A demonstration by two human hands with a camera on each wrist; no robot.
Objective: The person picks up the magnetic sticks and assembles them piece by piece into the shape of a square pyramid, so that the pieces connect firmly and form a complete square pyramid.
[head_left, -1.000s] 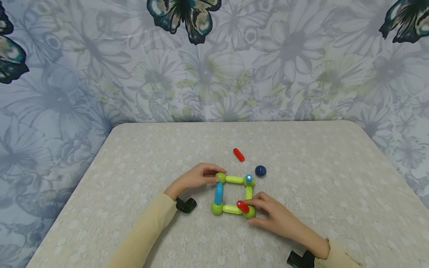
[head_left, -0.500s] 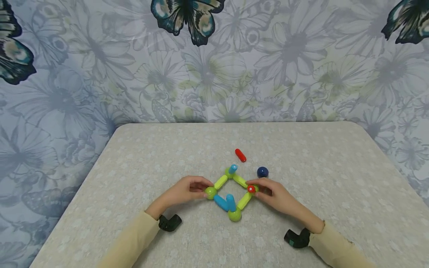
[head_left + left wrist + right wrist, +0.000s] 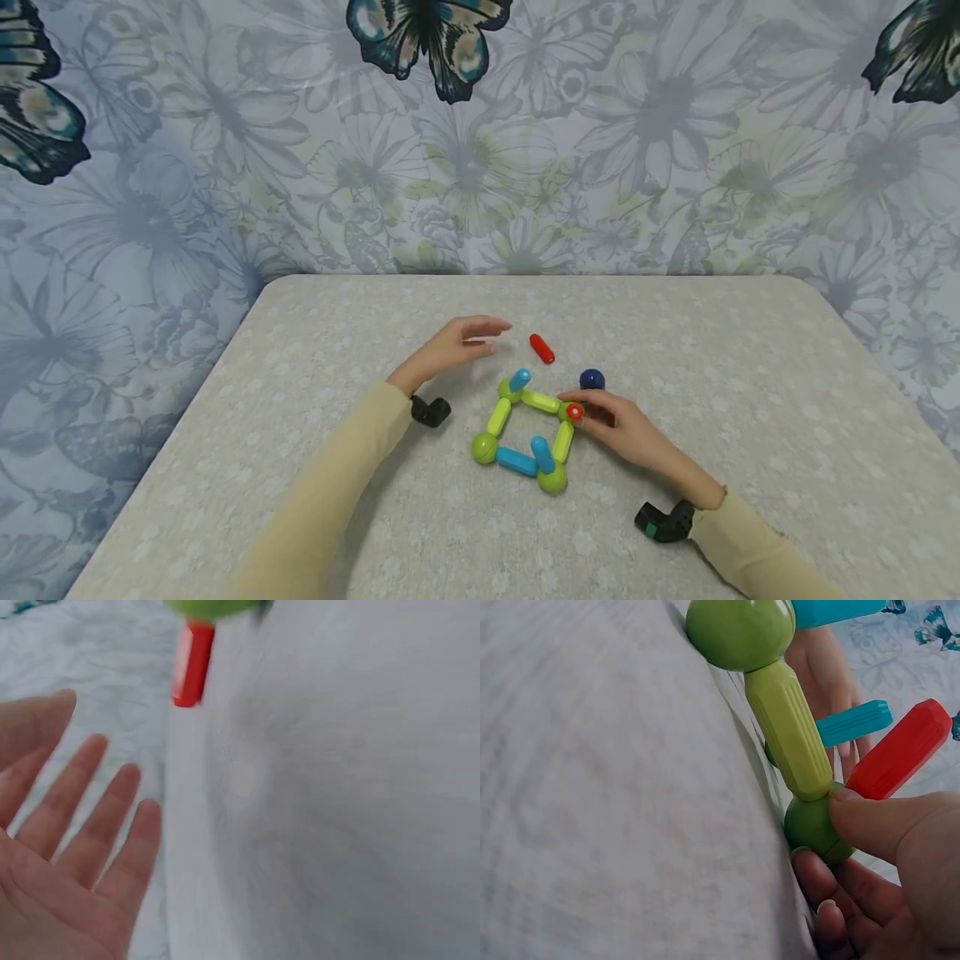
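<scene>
A four-sided frame of green balls (image 3: 484,448) and magnetic-looking rods lies on the table. Three sides are yellow-green rods (image 3: 540,402); the near side is a blue rod (image 3: 517,462). A light blue rod (image 3: 521,379), a second blue rod (image 3: 542,454) and a red rod (image 3: 901,750) stick up from three corners. My right hand (image 3: 618,423) pinches the green ball (image 3: 817,829) under the red rod, thumb on one side and fingers on the other. Fingers extended, my left hand (image 3: 459,343) holds nothing and hovers left of a loose red rod (image 3: 542,348).
Just behind the right hand sits a dark blue ball (image 3: 592,379). A pale patterned cloth covers the table (image 3: 360,317), whose far edge meets a flowered wall covering (image 3: 652,167) with butterflies. Black cameras (image 3: 664,522) hang at both wrists.
The frame has been turned so the red-rod corner moved from near right to far right. My left hand let go of the left ball and moved up toward the loose red rod.
</scene>
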